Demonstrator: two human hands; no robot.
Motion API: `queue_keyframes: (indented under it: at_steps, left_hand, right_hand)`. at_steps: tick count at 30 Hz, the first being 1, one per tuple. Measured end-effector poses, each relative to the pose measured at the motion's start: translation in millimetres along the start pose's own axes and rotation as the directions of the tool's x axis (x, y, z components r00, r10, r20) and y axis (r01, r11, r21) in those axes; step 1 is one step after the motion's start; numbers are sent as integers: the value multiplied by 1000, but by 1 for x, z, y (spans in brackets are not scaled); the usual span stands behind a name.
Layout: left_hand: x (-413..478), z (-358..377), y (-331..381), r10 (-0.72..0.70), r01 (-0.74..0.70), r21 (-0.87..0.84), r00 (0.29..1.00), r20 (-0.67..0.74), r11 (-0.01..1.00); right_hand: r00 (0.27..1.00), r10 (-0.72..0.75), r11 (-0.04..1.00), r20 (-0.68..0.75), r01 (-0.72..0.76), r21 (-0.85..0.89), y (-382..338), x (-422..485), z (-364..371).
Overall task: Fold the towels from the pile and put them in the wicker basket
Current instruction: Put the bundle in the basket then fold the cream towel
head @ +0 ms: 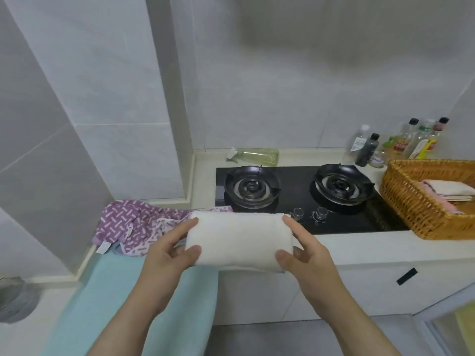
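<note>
Centrally, left hand [168, 254] and right hand [307, 255] grip a white towel [239, 237] by its ends, fingers [186, 226] curled round it. At three o'clock, the basket [411, 209] holds folded towels [452, 191]; the pile [128, 222] lies at nine.

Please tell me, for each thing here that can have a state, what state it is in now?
White terry towel: folded, held by both hands.
Left hand: grips towel's left end.
Right hand: grips its right end.
Purple patterned towels: crumpled, unfolded.
Light blue towel: spread out, hanging down.
Brown wicker basket: holds folded towels.
Black gas stove: no flame visible.
Green spray bottle: lying on its side.
</note>
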State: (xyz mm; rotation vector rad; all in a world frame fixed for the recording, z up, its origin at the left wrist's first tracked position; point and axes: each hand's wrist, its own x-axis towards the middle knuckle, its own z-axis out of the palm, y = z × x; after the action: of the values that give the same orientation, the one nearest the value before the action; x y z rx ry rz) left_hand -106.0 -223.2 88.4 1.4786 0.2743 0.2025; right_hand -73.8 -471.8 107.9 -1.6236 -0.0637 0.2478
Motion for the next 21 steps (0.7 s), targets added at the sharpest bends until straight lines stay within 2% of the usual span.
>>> queue_keyframes:
  at_steps: [5, 12, 21]
  left_hand:
    - [9, 86, 2, 11, -11, 3, 999, 42, 1000]
    - [21, 216, 11, 37, -46, 46, 984, 176, 998]
    - [36, 349, 14, 21, -49, 55, 905, 424, 997]
  right_hand:
    - [999, 5, 1000, -46, -6, -9, -9, 10, -82]
    - [989, -9, 999, -148, 16, 48, -12, 3, -203]
    - [933, -16, 998, -360, 37, 53, -10, -19, -320]
